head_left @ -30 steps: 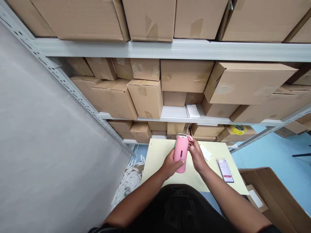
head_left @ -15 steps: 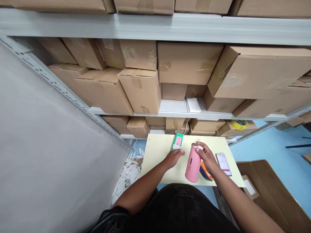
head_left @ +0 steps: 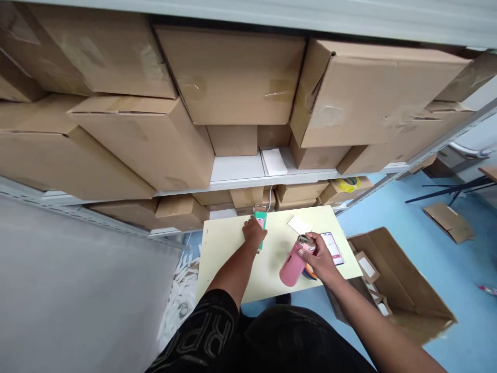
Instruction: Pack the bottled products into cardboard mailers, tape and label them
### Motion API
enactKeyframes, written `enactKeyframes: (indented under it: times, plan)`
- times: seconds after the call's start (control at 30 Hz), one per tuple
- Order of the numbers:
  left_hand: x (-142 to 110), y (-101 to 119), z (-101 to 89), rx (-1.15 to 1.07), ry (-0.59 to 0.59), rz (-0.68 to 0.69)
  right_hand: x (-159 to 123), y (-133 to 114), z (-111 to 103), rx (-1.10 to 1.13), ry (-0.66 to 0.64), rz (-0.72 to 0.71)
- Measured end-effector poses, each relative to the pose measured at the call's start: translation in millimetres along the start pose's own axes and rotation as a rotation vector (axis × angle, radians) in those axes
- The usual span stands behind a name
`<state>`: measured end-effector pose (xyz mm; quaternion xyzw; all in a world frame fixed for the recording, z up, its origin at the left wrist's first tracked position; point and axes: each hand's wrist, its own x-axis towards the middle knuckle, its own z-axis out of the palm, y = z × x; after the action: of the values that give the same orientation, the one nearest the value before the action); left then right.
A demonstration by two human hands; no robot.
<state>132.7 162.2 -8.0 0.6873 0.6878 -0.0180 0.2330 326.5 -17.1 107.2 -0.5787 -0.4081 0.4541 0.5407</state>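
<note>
My right hand (head_left: 319, 256) is wrapped round the upper part of a pink cylindrical bottle (head_left: 292, 269), just below its shiny metal-coloured top. The bottle is held tilted above the table, its base toward me and to the left. Farther off, my left hand (head_left: 253, 233) is closed over a small green box (head_left: 259, 243) with a pink picture on its front; the hand covers much of the box. Partly behind the bottle lies an orange and dark blue object (head_left: 309, 273), probably a tape roll. A white paper (head_left: 298, 225) rests beyond the bottle.
A lit phone (head_left: 332, 247) lies on the right of the pale table (head_left: 221, 259). Shelves of cardboard boxes (head_left: 240, 72) rise behind it. An open carton (head_left: 396, 280) stands on the floor at right; white paper strips (head_left: 176, 295) are heaped at left.
My left hand has moved forward onto the green box. The right hand has tilted the pink bottle further, turning its top more into view. The camera view has shifted to the right.
</note>
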Motion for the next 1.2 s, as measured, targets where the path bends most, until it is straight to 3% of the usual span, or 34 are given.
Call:
enactKeyframes:
  times: [0.13,0.3,0.57,0.83,0.97,1.1,1.2]
  plan:
    - [-11.2,-8.4,-0.2,-0.086,0.039,0.029,7.4,-9.5,-5.4,0.004,0.017,-0.008]
    - [-51.5,-27.8,0.1,-0.256,0.183,0.134,21.7,-35.8,0.7,0.018,0.029,-0.03]
    - [-104.5,-64.1,27.9,-0.413,0.289,0.183,46.6,-87.9,40.8,-0.029,0.058,-0.219]
    - [-111.4,-80.8,38.5,-0.446,0.296,0.23,48.5,-67.4,100.0,-0.067,-0.072,-0.218]
    - [-117.3,-79.6,38.3,-0.428,0.296,0.218,42.8,-68.3,98.2,-0.095,-0.043,-0.227]
    - [-121.6,-75.6,34.6,-0.424,0.285,0.231,32.6,-67.6,85.9,-0.068,-0.156,-0.118]
    - [-123.7,-71.6,29.0,-0.399,0.281,0.229,23.0,-53.0,88.8,-0.065,-0.174,-0.063]
